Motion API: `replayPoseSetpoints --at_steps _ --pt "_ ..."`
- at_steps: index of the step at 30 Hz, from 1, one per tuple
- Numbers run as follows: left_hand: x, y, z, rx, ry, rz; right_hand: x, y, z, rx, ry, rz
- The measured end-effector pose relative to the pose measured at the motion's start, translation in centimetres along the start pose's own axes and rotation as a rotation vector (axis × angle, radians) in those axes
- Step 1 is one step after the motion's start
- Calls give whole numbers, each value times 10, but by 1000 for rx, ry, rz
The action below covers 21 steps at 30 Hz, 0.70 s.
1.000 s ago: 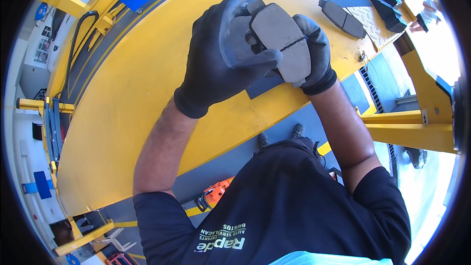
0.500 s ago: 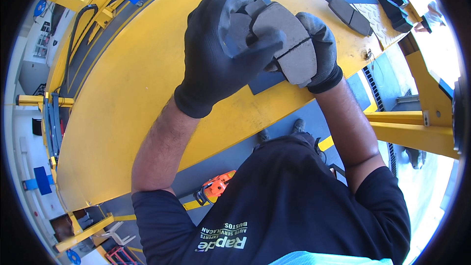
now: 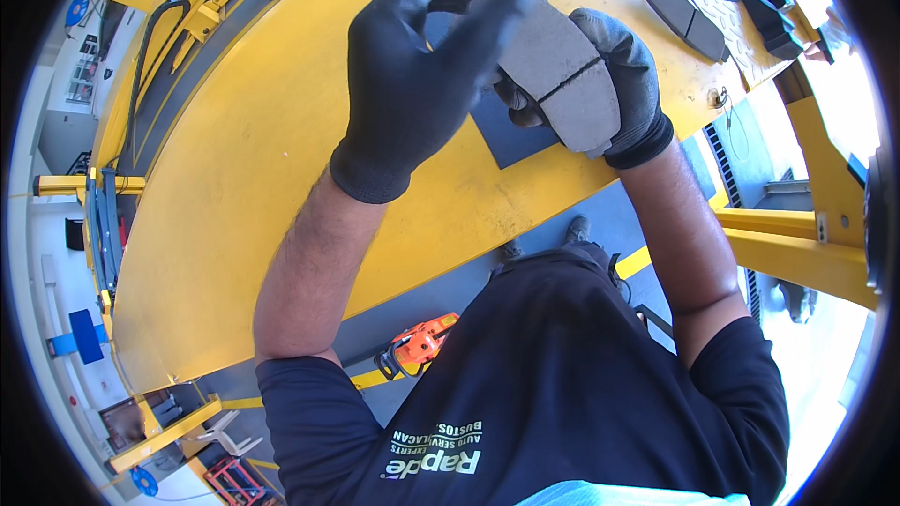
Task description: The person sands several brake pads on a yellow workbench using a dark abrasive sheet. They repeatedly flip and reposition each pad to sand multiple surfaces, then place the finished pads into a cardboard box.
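Here, the grey, centre-grooved brake pad (image 3: 561,80) sits gripped between both black-gloved hands, left hand (image 3: 417,75) and right hand (image 3: 623,84) curled around its edges above the yellow table (image 3: 262,159).

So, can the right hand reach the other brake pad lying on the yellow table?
Probably not at once: the right hand is gripping a grey brake pad, though the path to the pad lying on the table looks free.

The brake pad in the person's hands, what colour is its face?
Grey, with a dark groove across the brake pad; seen in the head view.
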<state>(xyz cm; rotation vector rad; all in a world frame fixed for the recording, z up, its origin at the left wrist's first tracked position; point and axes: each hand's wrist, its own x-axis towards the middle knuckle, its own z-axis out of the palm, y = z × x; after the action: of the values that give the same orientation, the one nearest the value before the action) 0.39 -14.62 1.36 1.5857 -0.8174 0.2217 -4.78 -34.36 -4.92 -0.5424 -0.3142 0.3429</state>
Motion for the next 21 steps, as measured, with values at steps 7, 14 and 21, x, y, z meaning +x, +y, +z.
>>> replayPoseSetpoints --at_steps 7,14,21 --pt "-1 -4 -3 213 -77 99 -5 1 -9 -165 45 -61" --pt "0 -18 -12 156 -27 -28 0 1 -4 -97 -26 19" --pt "-2 8 8 254 -54 20 -12 10 -11 -538 117 -246"
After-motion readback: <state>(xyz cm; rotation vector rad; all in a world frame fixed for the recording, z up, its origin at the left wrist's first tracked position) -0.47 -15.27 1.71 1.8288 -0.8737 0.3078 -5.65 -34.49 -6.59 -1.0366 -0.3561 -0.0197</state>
